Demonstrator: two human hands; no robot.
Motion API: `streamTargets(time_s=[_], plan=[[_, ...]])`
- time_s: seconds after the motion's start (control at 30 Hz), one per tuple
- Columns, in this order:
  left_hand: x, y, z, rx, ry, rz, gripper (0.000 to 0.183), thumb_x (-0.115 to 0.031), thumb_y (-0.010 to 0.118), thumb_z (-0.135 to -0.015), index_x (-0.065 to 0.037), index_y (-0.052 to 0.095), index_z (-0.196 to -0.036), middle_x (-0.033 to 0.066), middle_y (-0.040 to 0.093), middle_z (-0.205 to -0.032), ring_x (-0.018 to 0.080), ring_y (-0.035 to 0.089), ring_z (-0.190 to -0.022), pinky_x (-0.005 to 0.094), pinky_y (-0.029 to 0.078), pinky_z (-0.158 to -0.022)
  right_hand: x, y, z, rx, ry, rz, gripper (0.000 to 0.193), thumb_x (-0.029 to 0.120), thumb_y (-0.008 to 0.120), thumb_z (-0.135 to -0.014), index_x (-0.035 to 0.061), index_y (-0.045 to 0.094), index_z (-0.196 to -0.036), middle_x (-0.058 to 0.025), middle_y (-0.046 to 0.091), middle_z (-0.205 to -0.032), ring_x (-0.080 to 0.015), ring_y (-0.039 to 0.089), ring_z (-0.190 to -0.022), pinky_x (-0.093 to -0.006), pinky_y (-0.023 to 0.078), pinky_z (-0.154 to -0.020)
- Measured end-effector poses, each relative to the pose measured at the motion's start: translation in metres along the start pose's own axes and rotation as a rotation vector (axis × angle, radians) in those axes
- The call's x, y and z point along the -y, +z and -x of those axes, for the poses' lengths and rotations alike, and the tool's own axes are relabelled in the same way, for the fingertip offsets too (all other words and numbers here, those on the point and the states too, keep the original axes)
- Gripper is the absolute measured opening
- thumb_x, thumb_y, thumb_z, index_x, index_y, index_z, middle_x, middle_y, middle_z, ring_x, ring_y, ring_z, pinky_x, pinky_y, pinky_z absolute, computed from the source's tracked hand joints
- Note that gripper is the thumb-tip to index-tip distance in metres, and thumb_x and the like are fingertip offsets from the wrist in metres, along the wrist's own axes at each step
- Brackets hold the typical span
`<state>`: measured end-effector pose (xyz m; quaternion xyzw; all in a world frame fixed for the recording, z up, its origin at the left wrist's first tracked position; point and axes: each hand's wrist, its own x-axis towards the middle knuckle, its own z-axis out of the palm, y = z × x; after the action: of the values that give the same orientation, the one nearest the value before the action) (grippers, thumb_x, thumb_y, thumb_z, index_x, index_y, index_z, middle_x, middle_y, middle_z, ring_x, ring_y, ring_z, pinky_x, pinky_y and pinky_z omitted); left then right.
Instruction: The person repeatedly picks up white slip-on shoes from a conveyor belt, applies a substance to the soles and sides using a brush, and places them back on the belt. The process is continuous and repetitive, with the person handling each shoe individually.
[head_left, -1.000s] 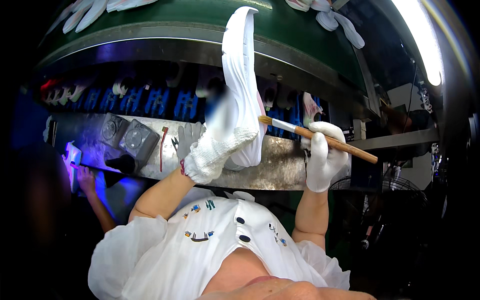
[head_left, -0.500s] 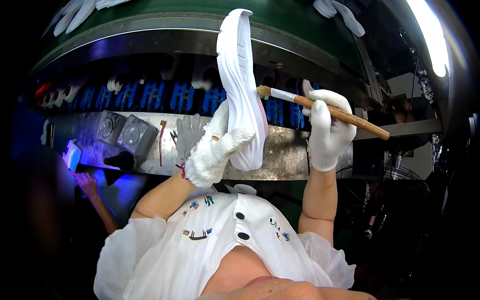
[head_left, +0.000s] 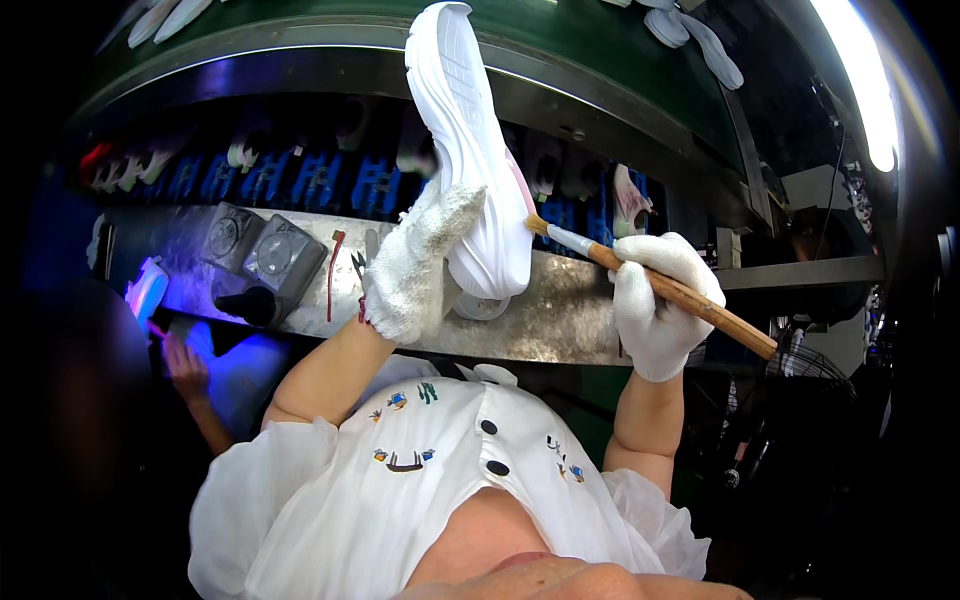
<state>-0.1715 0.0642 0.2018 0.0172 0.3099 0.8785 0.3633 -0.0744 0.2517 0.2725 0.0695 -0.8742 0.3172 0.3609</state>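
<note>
A white shoe sole (head_left: 462,150) with a pink patch on its right side stands nearly upright in front of me, its far end up over the rail. My left hand (head_left: 420,262), in a white knit glove, is closed around its lower left side. In my right hand (head_left: 662,300), also gloved, is a paintbrush (head_left: 690,297) with a wooden handle, a pale metal band and tan bristles. The bristle tip meets the sole's right edge just below the pink patch. The fingers of the left hand behind the sole are hidden.
A metal worktable (head_left: 570,320) runs across, holding grey lidded containers (head_left: 283,255), a red toothbrush (head_left: 334,275) and small pliers (head_left: 359,268). Blue holders (head_left: 318,180) line up behind it, beneath a green conveyor (head_left: 330,18). Another person's hand (head_left: 184,368) is at left, a fan (head_left: 815,365) at right.
The sole has shifted slightly left and up, tilting more. My right hand has lowered, and the brush tip has slid down along the sole's right edge.
</note>
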Motion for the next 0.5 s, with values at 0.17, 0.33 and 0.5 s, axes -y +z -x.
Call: streamTargets(time_s=[0.17, 0.33, 0.5], plan=[[-0.005, -0.003, -0.007, -0.092, 0.025, 0.044, 0.065, -0.040, 0.066, -0.094, -0.008, 0.043, -0.146, 0.0116, 0.062, -0.127, 0.0234, 0.065, -0.111, 0.0392, 0.053, -0.098, 0.000, -0.011, 0.008, -0.018, -0.100, -0.001, 0.013, 0.002, 0.072, -0.076, 0.0018, 0.071, -0.088, -0.0085, 0.069, -0.073, -0.0150, 0.059, -0.055, -0.0247, 0.045, -0.050], [-0.021, -0.012, -0.021, 0.635, -0.062, 0.456, 0.100, -0.071, 0.054, -0.087, 0.006, 0.033, -0.146, 0.0295, 0.057, -0.122, 0.0363, 0.068, -0.099, 0.0340, 0.062, -0.054, -0.009, -0.003, 0.018, -0.418, -0.101, -0.405, 0.029, 0.022, 0.063, -0.096, -0.0069, 0.061, -0.103, -0.0121, 0.064, -0.074, -0.0137, 0.059, -0.061, -0.0207, 0.043, -0.051], [-0.018, -0.019, -0.022, 0.729, -0.291, 0.764, 0.111, -0.078, 0.054, -0.082, 0.009, 0.030, -0.146, 0.0279, 0.058, -0.110, 0.0312, 0.067, -0.079, 0.0293, 0.054, -0.036, -0.017, 0.027, 0.010, -0.293, -0.156, -0.449, 0.024, 0.011, 0.053, -0.103, 0.0018, 0.051, -0.125, -0.0191, 0.071, -0.102, -0.0183, 0.070, -0.081, -0.0255, 0.057, -0.066]])
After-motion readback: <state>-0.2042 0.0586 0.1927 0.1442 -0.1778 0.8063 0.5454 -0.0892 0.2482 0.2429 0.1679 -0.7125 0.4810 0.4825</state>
